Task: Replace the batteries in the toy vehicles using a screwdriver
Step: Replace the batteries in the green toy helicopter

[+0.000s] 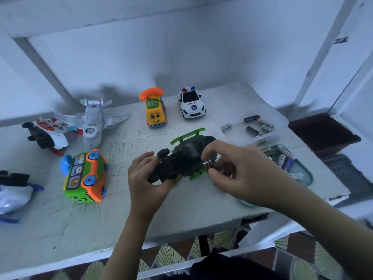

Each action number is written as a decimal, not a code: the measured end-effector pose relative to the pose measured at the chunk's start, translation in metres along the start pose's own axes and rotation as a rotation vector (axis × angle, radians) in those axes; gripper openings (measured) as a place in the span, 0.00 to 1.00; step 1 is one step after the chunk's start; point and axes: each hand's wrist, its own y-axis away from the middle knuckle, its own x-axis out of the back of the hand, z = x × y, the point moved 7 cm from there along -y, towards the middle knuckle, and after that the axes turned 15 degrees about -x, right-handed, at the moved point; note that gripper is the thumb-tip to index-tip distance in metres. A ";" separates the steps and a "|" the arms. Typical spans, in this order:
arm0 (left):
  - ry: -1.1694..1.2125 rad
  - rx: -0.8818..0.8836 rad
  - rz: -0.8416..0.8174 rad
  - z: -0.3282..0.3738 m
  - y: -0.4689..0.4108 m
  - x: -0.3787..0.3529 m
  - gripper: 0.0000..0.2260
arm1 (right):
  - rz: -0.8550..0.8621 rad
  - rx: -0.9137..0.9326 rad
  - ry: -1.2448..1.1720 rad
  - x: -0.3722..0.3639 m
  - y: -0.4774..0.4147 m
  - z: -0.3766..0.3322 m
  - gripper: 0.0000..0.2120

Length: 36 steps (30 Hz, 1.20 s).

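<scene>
"On the white table (181, 209), how many toys?"
"Seven: six set around, plus one green racing car (187, 156) upturned at centre, beside a clear tub (280, 120) and a teal tray (308, 178) of batteries."
"And the hands?"
"Left hand (149, 178) curls round the car's front, gripping it; right hand (238, 174), wrist arched, pinches a small battery (207, 165) at its underside."

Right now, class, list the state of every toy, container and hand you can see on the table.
green toy car: underside up, held by left hand
right hand: pinches small battery at the car's underside
police car: upright on wheels
yellow phone car: upright
bus: tipped onto its side
clear tub: open, loose batteries inside
teal tray: open, more batteries inside
</scene>
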 end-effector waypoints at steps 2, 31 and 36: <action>0.026 0.012 -0.010 -0.001 0.000 -0.001 0.21 | 0.005 0.094 0.005 -0.002 0.001 -0.021 0.07; 0.078 -0.078 -0.117 -0.002 -0.023 0.005 0.19 | 0.218 -0.020 0.324 -0.014 -0.039 -0.010 0.32; 0.062 -0.091 -0.138 -0.001 -0.026 0.005 0.18 | 0.289 0.026 0.318 -0.017 -0.040 -0.014 0.29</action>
